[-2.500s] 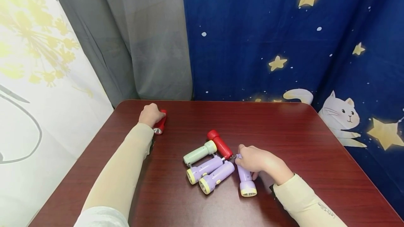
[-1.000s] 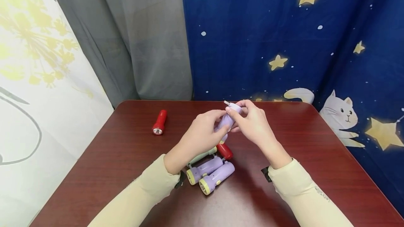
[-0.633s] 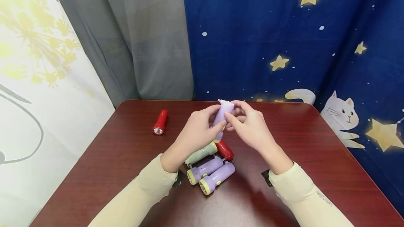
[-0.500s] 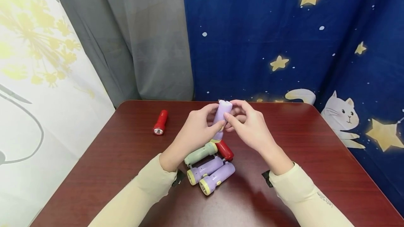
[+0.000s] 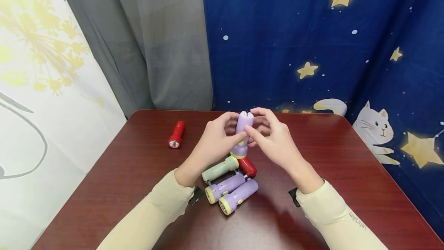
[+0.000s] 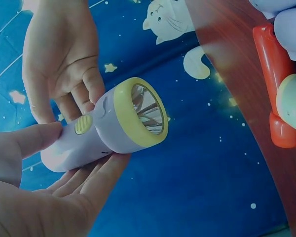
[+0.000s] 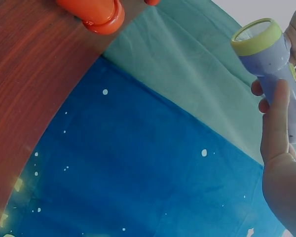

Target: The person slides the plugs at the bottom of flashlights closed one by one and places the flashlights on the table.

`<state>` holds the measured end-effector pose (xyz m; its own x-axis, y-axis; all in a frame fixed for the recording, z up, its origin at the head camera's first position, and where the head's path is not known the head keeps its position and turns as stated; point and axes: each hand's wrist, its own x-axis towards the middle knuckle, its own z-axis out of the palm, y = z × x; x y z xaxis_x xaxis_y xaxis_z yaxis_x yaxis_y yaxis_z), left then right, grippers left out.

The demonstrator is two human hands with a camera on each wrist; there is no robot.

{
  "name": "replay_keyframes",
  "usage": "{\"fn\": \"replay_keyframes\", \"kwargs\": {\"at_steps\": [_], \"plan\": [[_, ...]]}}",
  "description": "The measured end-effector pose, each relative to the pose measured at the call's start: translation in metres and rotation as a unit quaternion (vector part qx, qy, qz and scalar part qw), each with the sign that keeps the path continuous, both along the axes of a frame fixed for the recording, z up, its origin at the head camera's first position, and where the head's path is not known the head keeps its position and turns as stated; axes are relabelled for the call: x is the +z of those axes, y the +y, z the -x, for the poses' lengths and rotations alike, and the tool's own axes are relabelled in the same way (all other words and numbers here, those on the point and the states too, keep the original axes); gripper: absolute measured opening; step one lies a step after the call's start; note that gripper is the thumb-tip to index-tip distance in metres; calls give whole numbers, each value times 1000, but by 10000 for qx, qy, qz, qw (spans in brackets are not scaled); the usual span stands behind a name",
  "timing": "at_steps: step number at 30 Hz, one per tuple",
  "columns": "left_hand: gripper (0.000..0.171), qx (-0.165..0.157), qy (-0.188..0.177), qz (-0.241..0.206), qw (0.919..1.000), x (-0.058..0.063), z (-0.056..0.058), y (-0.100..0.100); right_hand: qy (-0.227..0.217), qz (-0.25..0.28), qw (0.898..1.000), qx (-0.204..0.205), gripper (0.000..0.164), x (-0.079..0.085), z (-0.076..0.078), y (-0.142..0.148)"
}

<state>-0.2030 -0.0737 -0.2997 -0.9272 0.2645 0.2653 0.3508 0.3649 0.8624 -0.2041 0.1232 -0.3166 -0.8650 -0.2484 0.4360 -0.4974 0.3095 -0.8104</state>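
Lavender is the body colour of the held flashlight [image 5: 244,122], which is raised off the table [image 5: 312,146] between both hands, tail end up, yellow bezel [image 6: 124,116] down, slightly tilted. In the head view it partly covers the rear red flashlight [image 5: 248,166].

Grip: the left hand [image 5: 220,134] pinches the barrel from its side, thumb on the near face, fingers supporting the far side. The right hand [image 5: 275,138] pinches from the opposite side, its thumb close to the left thumb. The yellow switch [image 6: 84,124] is uncovered; the left thumb rests just beside it, apart from it. No evident glow shows at the lens [image 6: 149,109].

Layout: the mint-green flashlight [image 5: 220,169], middle lavender flashlight [image 5: 227,183] and front lavender flashlight [image 5: 243,193] lie grouped below the hands, roughly parallel. The separate red flashlight [image 5: 175,136] lies well apart, toward the left edge.

Step in hand, as judged: two-handed holding and orienting of the unit. Operating the switch would call for shifting a thumb onto it while the other hand keeps the barrel steady. Setting the unit down would call for one hand to release first, clear of the group.
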Motion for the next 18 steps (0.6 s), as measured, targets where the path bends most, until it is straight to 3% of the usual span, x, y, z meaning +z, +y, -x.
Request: {"fn": "replay_keyframes", "kwargs": {"at_steps": [6,18], "plan": [[43,-57,21,-112,9999,-1,0,-1,259,-447,9987,17,51,1,-2,0],[40,-53,103,-181,9998,-2,-3,2,1107,-1052,9873,-431,48,1,-7,1]]}}
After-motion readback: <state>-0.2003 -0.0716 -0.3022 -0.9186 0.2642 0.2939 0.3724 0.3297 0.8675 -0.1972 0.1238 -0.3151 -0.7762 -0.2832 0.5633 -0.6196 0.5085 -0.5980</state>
